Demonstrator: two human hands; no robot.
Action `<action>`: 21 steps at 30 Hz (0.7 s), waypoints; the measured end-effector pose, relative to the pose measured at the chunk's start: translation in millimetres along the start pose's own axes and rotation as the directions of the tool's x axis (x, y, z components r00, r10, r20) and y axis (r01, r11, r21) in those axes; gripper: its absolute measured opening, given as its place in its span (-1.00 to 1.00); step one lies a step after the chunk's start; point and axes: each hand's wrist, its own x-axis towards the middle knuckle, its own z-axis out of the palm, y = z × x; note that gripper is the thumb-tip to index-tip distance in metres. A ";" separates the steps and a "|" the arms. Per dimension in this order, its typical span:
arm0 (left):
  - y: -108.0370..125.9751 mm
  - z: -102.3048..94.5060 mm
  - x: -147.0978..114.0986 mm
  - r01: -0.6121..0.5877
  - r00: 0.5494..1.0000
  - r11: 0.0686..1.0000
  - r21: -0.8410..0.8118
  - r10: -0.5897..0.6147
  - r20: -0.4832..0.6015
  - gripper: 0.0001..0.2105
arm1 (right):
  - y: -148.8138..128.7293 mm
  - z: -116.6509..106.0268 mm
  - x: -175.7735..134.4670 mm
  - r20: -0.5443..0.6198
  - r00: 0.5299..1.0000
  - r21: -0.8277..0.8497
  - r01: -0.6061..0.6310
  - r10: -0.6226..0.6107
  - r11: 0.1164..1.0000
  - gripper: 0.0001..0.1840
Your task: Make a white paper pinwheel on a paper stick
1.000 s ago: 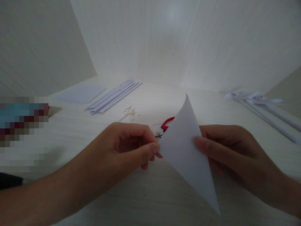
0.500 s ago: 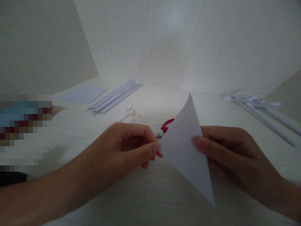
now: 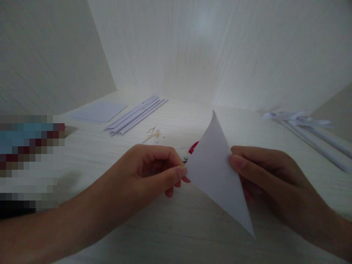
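A white sheet of paper (image 3: pixel 216 168), folded or cut to a triangle, is held up between both hands above the table. My left hand (image 3: pixel 156 170) pinches its left corner between thumb and index finger. With thumb and fingers, my right hand (image 3: pixel 264 179) grips the paper's right edge near the middle. Behind the paper lies a pair of scissors (image 3: pixel 194 146) with red handles, mostly hidden; the metal pivot shows just past my left fingertips.
Several rolled paper tubes (image 3: pixel 137 115) lie at the back left beside flat paper (image 3: pixel 97 112). Cotton swabs (image 3: pixel 156 134) are piled near the middle. Paper rods with ribbon-like white ends (image 3: pixel 302 123) rest at the right. A blurred-out object (image 3: pixel 27 139) stands at the left edge.
The paper has tilted, its top corner shifting left and its bottom corner slightly right. My right thumb has slid outward to the paper's right edge. My left pinch stays in place.
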 end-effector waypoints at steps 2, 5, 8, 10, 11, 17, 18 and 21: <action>0.5 0.4 0.4 0.000 1.000 1.000 0.001 0.000 0.000 -0.78 | 1.6 -0.7 -0.3 -0.004 1.000 0.022 -0.013 0.013 1.000 -0.45; 0.8 0.7 0.4 -0.001 1.000 1.000 -0.004 0.001 0.001 -0.77 | 0.8 0.0 0.4 -0.008 1.000 0.024 -0.020 0.020 1.000 -0.47; 0.2 0.1 0.6 -0.010 1.000 1.000 -0.007 0.010 0.001 -0.77 | -0.3 0.9 0.6 -0.012 1.000 0.011 -0.013 0.013 1.000 -0.49; -1.1 -0.6 1.3 -0.024 1.000 1.000 0.001 0.024 0.005 -0.78 | 0.2 0.7 0.2 -0.011 1.000 0.002 -0.001 0.001 1.000 -0.50; -1.8 -1.0 1.6 -0.030 1.000 1.000 0.007 0.030 0.007 -0.78 | 0.8 0.5 0.0 -0.014 1.000 -0.002 -0.001 0.000 1.000 -0.50; -4.0 -1.7 2.0 -0.021 1.000 0.998 0.055 0.021 0.002 -0.78 | 1.3 0.7 0.2 -0.016 1.000 -0.022 0.006 -0.006 1.000 -0.53; -3.9 -1.5 1.9 -0.023 1.000 0.998 0.066 0.023 0.003 -0.78 | 0.9 0.8 0.2 -0.016 1.000 -0.030 0.011 -0.011 0.999 -0.53; -3.2 -0.6 1.8 -0.045 0.999 0.995 0.093 0.046 -0.004 -0.78 | 0.0 0.8 -1.0 -0.021 1.000 -0.052 0.018 -0.019 0.998 -0.53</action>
